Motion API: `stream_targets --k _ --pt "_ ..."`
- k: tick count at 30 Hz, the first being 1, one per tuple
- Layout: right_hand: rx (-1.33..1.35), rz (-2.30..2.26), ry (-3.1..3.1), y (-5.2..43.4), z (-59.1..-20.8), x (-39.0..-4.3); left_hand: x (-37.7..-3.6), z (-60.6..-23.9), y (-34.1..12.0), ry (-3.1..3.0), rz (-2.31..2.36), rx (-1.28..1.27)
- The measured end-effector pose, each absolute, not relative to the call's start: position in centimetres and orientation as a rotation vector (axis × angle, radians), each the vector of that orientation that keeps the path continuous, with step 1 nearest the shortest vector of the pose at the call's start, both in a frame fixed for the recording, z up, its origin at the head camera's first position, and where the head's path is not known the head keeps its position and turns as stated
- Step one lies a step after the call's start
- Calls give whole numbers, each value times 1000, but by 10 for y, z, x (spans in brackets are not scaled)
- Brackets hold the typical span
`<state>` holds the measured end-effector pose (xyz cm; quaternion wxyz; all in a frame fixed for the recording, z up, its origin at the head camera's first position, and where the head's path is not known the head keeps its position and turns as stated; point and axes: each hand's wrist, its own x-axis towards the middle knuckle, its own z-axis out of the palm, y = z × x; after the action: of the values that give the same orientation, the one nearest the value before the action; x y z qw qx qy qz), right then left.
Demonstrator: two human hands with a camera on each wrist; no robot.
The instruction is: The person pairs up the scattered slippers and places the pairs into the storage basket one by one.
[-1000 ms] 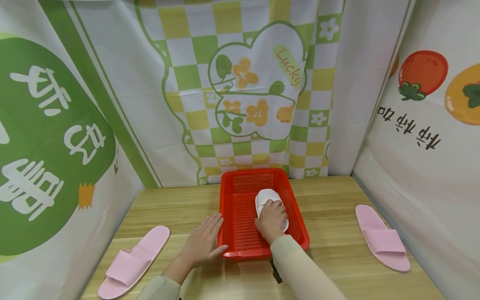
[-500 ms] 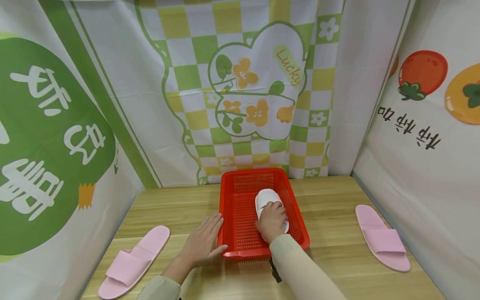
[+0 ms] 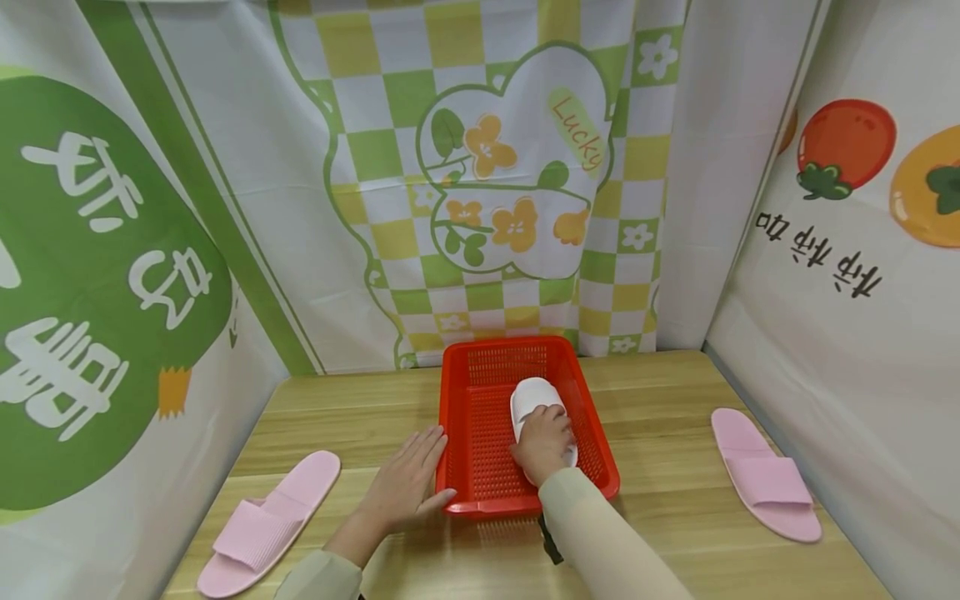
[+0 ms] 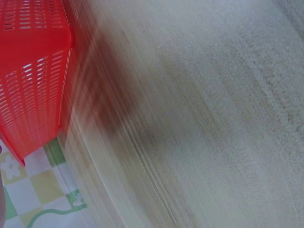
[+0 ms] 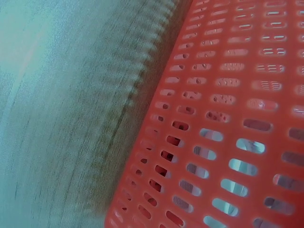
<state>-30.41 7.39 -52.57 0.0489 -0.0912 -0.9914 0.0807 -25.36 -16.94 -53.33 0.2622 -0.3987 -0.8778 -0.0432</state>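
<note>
A red perforated basket stands in the middle of the wooden table. Inside it lies a white slipper. My right hand is in the basket, fingers curled over the slipper's near part. My left hand lies flat on the table with straight fingers against the basket's left wall. The left wrist view shows only the basket's wall and the tabletop. In the right wrist view the basket's mesh fills the frame beside the blurred table.
A pink slipper lies at the table's near left. Another pink slipper lies at the right, close to the side curtain. Printed cloth walls close in the table on the left, back and right.
Almost nothing: my right hand has drawn back slightly on the white slipper. The left hand and basket stay put.
</note>
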Motion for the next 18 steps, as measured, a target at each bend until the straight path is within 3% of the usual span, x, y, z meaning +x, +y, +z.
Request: stream_targets --k 18 --pt "-292 298 -3047 72 -522 -303 -254 -532 -169 -2387 -102 -1083"
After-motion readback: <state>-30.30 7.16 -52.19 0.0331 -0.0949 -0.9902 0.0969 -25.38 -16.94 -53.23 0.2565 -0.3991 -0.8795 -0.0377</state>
